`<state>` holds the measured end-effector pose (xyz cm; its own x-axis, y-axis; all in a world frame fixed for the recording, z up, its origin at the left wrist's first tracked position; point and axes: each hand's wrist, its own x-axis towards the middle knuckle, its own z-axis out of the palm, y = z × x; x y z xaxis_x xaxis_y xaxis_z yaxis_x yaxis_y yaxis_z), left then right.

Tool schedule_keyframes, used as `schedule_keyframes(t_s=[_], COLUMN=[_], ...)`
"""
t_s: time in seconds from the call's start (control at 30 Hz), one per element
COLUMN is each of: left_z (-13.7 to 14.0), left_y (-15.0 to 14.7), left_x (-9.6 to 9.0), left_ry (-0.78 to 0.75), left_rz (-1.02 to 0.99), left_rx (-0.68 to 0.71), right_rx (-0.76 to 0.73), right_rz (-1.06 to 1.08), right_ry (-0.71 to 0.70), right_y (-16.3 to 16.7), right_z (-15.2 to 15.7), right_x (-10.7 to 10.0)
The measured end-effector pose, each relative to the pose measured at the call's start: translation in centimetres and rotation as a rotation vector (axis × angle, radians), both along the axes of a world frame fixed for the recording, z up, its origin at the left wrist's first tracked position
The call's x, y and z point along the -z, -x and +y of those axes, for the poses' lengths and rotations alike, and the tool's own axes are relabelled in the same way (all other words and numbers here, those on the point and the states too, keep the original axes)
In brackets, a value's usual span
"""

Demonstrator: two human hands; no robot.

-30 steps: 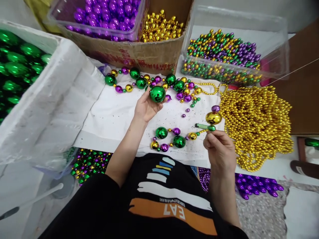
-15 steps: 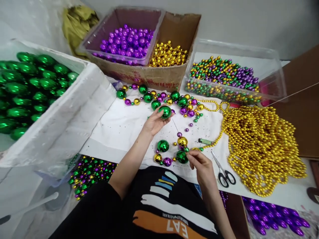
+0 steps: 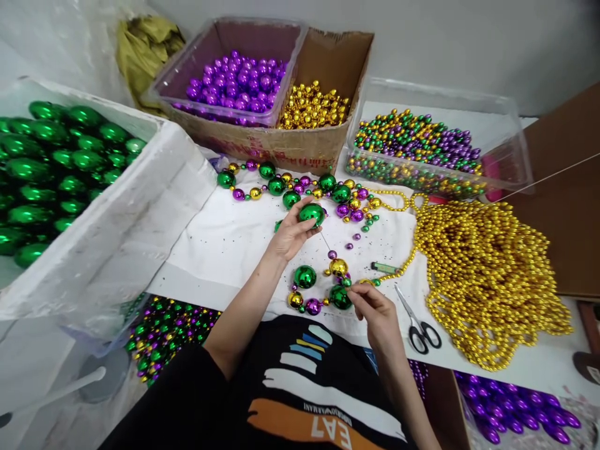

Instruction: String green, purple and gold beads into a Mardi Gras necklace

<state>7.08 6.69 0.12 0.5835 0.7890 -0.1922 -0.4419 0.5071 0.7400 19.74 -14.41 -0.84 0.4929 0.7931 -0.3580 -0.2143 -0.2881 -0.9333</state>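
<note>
Head view: left fingers [image 3: 300, 229] around green ball [image 3: 313, 214], right fingers [image 3: 364, 290] tight on small bead [image 3: 346, 282]

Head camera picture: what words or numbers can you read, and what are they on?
"EA7": upside down, on the orange stripe of the black shirt.
"EMPORIO ARMANI": small, upside down, just above "EA7" in the picture, on the same shirt.
Red print on the cardboard box: too blurred to read.
Anything on the green stick: too small to read.
</note>
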Motion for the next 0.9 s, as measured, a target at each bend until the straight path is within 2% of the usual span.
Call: schedule_keyframes(t_s=[0.23, 0.5, 0.77, 0.9], left_z=[-0.9, -2.8, -4.1, -4.4], left_y=[-0.8, -0.8, -0.3, 0.2], left_x=[0.5, -0.5, -1.1, -2.3], left_ry=[-0.231, -0.445, -0.501, -0.438], left_rz=[0.08, 0.109, 0.11, 0.075], left_rx=[-0.091, -0.051, 0.011, 0.051], right_rx=[0.014, 0.047, 0.075, 0.091], right_rz=[0.016, 0.023, 0.008, 0.017], right_ry=[0.014, -0.016, -0.035, -0.027], right_y=[0.4, 0.1, -0.2, -0.4], right_z=[0.6, 1.6, 1.8, 1.8], right_x=[0.3, 1.3, 1.8, 2.0])
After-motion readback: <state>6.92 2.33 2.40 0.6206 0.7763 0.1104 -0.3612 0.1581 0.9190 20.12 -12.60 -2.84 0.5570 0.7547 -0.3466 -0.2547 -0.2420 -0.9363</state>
